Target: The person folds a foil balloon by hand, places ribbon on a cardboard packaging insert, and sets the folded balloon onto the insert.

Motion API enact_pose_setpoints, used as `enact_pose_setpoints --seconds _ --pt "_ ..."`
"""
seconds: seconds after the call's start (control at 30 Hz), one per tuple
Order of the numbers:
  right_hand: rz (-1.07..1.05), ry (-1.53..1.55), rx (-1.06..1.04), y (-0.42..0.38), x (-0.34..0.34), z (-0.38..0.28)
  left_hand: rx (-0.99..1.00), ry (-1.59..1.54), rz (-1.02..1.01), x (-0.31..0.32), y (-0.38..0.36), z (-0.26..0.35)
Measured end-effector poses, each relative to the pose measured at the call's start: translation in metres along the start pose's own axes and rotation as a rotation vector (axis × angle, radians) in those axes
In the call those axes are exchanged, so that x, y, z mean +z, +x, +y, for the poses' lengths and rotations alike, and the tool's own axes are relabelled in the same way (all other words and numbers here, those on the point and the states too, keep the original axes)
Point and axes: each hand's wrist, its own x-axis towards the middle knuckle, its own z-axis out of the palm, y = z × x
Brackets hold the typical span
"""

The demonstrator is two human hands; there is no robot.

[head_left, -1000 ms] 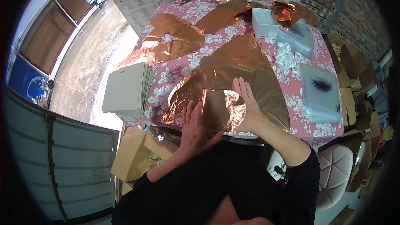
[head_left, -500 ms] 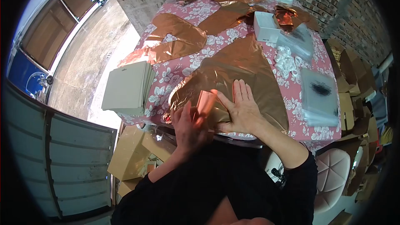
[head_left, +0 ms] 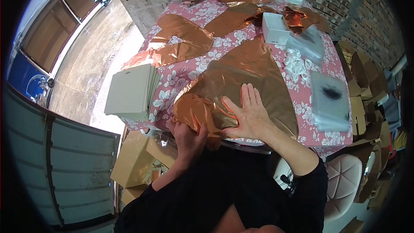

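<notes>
Tablecloth [head_left: 171,77]: foil [head_left: 241,74] under right hand [head_left: 253,116].

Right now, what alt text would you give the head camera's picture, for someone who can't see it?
A person's right hand lies spread on large copper-coloured foil while the left hand grips foil at its near left edge. Beneath is a pink floral tablecloth, with a stack of grey cards to the left and stacked clear plastic to the right.
</notes>
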Motion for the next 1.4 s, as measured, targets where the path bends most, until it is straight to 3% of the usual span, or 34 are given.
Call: enact_pose_setpoints --seconds 0.23,0.33,0.4,0.53,0.6,0.73,0.83,0.9,1.0,1.03,1.07,1.13,1.2,1.27,1.33,1.4 --pt "-0.002 -0.007 0.010 -0.001 0.001 0.000 0.029 -0.042 -0.049 -0.001 -0.007 -0.002" --pt "-0.003 -0.007 0.006 -0.001 -0.001 0.000 -0.086 -0.314 -0.068 -0.002 -0.005 0.008" --pt "-0.046 -0.025 0.014 -0.001 -0.005 -0.001 -0.182 -0.428 -0.166 -0.001 -0.006 0.009" --pt "-0.055 -0.039 0.017 0.000 -0.003 -0.001 -0.132 -0.385 -0.262 -0.007 0.003 0.016" --pt "-0.054 -0.042 0.016 0.000 -0.002 0.000 -0.207 -0.422 -0.371 -0.008 0.006 0.018" --pt "-0.076 -0.055 0.019 0.000 -0.005 0.000 -0.139 -0.476 -0.358 -0.004 0.011 0.018" --pt "-0.098 -0.029 0.022 0.000 -0.006 0.000 -0.250 -0.553 -0.367 -0.001 0.012 0.024" --pt "-0.121 -0.048 0.027 0.001 -0.006 0.000 0.016 -0.518 -0.294 0.003 0.016 0.026" --pt "-0.299 -0.200 0.041 0.004 -0.013 -0.002 0.167 -0.404 -0.420 0.001 0.020 0.028" --pt "-0.301 -0.198 0.044 0.005 0.000 0.002 0.123 -0.426 -0.491 -0.002 0.022 0.035" --pt "-0.190 -0.217 0.050 0.006 0.024 0.008 0.077 -0.444 -0.561 -0.007 0.026 0.044" --pt "-0.079 -0.235 0.059 0.005 0.032 0.010 0.371 -0.257 -0.679 -0.010 0.032 0.048" --pt "-0.003 -0.093 0.023 0.000 0.015 0.006 0.346 -0.311 -0.760 -0.012 0.040 0.041" --pt "0.057 -0.207 -0.024 0.002 0.030 0.014 0.295 -0.492 -0.790 -0.006 0.050 0.018" --pt "-0.102 -0.242 0.002 0.004 0.022 0.012 0.329 -0.476 -0.793 -0.001 0.059 -0.001" --pt "-0.085 -0.260 0.008 0.004 0.015 0.010 0.391 -0.284 -0.787 0.004 0.062 -0.011"
